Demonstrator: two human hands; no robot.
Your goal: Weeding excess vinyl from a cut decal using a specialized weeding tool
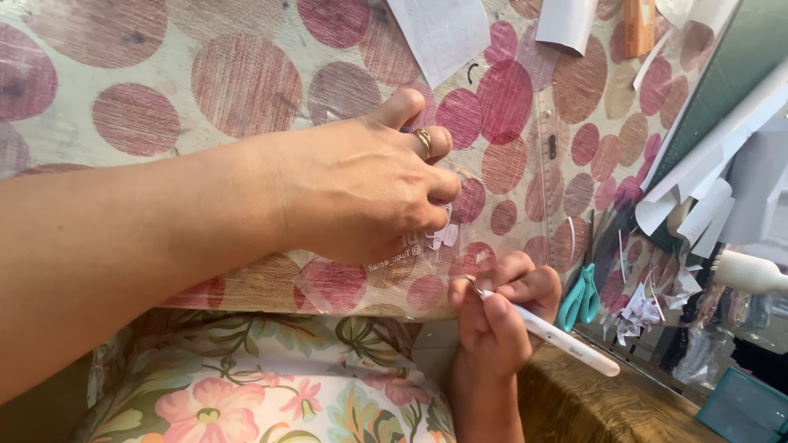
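Note:
My left hand (361, 184), with a gold ring on one finger, presses down on a clear plastic sheet (345, 283) lying on the table covered in a cloth of red circles (148, 82). Its fingertips rest by small white cut shapes (446, 236) stuck to the sheet. My right hand (497, 308) grips a slim white tool with a fine metal hook tip (558, 336), the tip pointing up toward the sheet's edge. A floral-patterned lap (271, 385) shows below the table edge.
Teal-handled scissors (581, 297) lie just right of my right hand. A clear ruler (548, 156) runs along the cloth. White paper scraps (698, 205) and slips (439, 33) crowd the right side and top. A white handle (751, 272) and a teal box (743, 406) sit at the right.

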